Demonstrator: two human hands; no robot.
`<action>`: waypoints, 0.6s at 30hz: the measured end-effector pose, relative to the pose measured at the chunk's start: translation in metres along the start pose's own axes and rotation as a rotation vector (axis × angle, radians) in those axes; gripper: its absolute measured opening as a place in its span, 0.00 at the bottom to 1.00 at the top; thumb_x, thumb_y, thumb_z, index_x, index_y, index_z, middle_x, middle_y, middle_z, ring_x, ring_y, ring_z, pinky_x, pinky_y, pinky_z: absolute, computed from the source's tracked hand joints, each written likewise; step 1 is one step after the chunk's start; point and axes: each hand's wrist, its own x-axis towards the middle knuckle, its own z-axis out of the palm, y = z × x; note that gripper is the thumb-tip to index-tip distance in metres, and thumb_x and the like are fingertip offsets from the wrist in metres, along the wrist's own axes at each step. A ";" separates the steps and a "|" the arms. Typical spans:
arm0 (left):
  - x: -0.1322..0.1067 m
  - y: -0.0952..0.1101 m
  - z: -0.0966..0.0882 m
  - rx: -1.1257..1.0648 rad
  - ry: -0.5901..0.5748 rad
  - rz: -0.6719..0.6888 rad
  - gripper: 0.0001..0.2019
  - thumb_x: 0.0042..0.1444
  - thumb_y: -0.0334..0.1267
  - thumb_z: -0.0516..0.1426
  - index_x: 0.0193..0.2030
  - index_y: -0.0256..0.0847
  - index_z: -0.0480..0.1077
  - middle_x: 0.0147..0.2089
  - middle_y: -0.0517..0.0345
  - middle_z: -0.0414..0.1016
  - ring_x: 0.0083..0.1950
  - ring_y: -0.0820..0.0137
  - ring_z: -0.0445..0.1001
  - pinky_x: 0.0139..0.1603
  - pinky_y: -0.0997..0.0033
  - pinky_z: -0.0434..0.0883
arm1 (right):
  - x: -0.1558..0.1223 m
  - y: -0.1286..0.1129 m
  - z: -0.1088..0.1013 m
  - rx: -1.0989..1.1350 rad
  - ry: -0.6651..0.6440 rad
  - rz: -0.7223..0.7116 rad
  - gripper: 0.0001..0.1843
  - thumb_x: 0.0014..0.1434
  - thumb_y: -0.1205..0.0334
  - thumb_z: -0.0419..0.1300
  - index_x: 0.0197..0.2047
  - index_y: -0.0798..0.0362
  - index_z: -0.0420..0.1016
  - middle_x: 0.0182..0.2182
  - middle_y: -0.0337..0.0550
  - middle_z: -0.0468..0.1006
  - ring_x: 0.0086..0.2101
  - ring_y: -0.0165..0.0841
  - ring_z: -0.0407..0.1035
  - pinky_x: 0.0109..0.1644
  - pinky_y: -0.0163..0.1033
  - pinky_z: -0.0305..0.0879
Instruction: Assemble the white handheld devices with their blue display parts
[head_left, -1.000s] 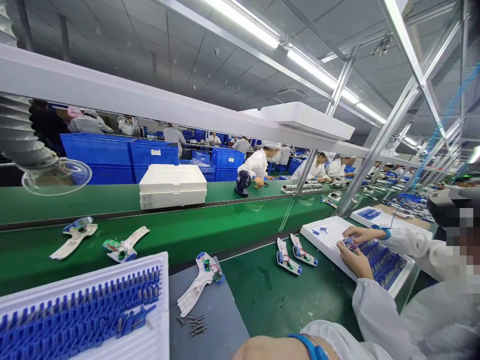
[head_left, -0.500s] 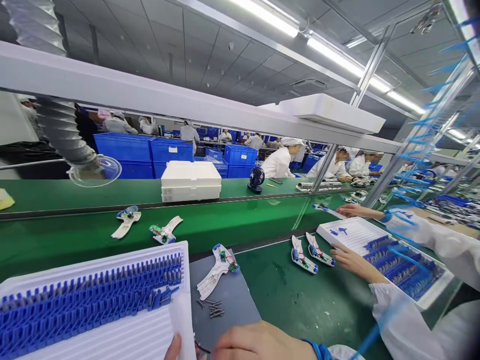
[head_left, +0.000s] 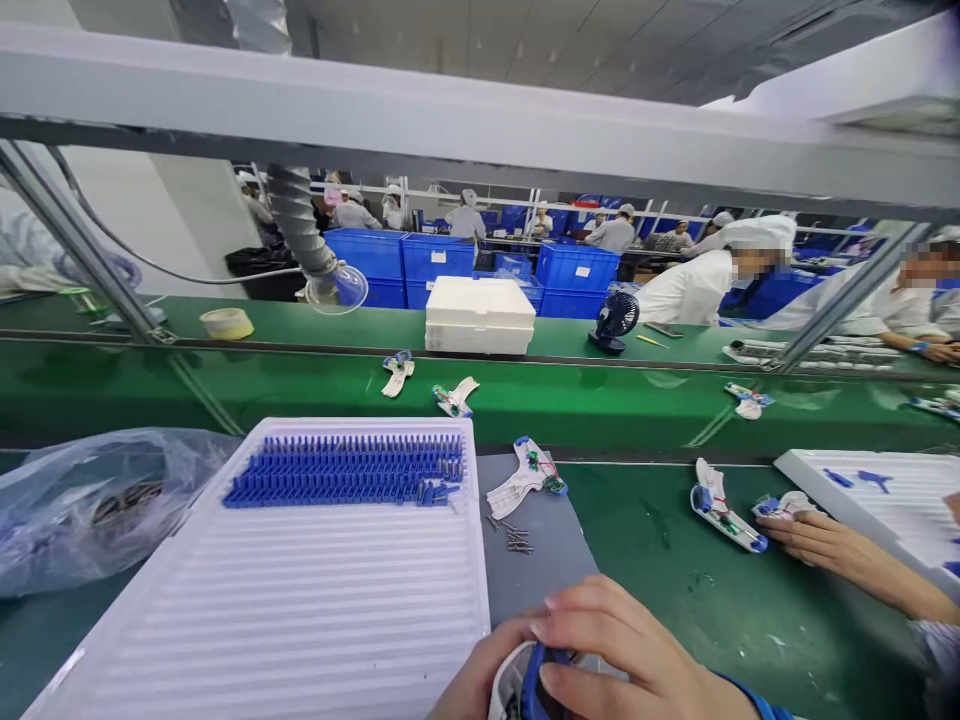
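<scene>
At the bottom of the view, a white and blue plastic housing (head_left: 529, 685) sits between my hands, partly covered by fingers. My left hand (head_left: 476, 672) is closed around its left side. From the right, my right hand (head_left: 626, 645) wraps over the top and grips the blue part. Just beyond lies a grey mat (head_left: 551, 570) with several small metal springs (head_left: 517, 540) and an opened white handle half (head_left: 529, 480) bearing a green circuit board. To the left, a white ribbed tray (head_left: 337, 610) carries rows of small blue plastic parts (head_left: 345, 475) at its far end.
A clear plastic bag (head_left: 97, 500) lies left of the tray. Handle halves (head_left: 454, 397) rest on the green belt (head_left: 585, 400). At right, a co-worker's hand (head_left: 832, 545) touches a housing beside another tray (head_left: 900, 480). Beyond the belt stand a white foam box (head_left: 480, 315) and a small fan (head_left: 615, 320).
My view has turned left and downward. The white and blue housing now shows between my hands. The co-worker's near hand has come onto a handle half.
</scene>
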 end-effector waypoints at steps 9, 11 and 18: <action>0.009 -0.027 0.005 -0.656 -0.231 -0.155 0.30 0.41 0.47 0.68 0.52 0.46 0.68 0.35 0.60 0.73 0.32 0.75 0.73 0.33 0.76 0.63 | -0.002 0.006 0.006 0.077 0.056 -0.055 0.12 0.68 0.64 0.50 0.40 0.55 0.75 0.36 0.40 0.82 0.39 0.28 0.73 0.52 0.31 0.64; 0.008 -0.020 0.005 -0.620 -0.213 -0.191 0.32 0.39 0.49 0.69 0.52 0.44 0.68 0.33 0.60 0.73 0.32 0.74 0.73 0.34 0.75 0.63 | 0.000 0.008 0.006 0.145 0.053 -0.038 0.10 0.67 0.64 0.52 0.39 0.55 0.73 0.34 0.42 0.82 0.38 0.29 0.73 0.47 0.33 0.67; 0.006 0.007 0.006 -0.334 -0.155 -0.278 0.39 0.32 0.57 0.68 0.50 0.37 0.69 0.28 0.56 0.74 0.28 0.70 0.71 0.31 0.72 0.66 | 0.007 0.013 0.007 0.416 0.094 0.114 0.06 0.63 0.71 0.53 0.41 0.51 0.64 0.28 0.40 0.75 0.31 0.30 0.66 0.37 0.36 0.66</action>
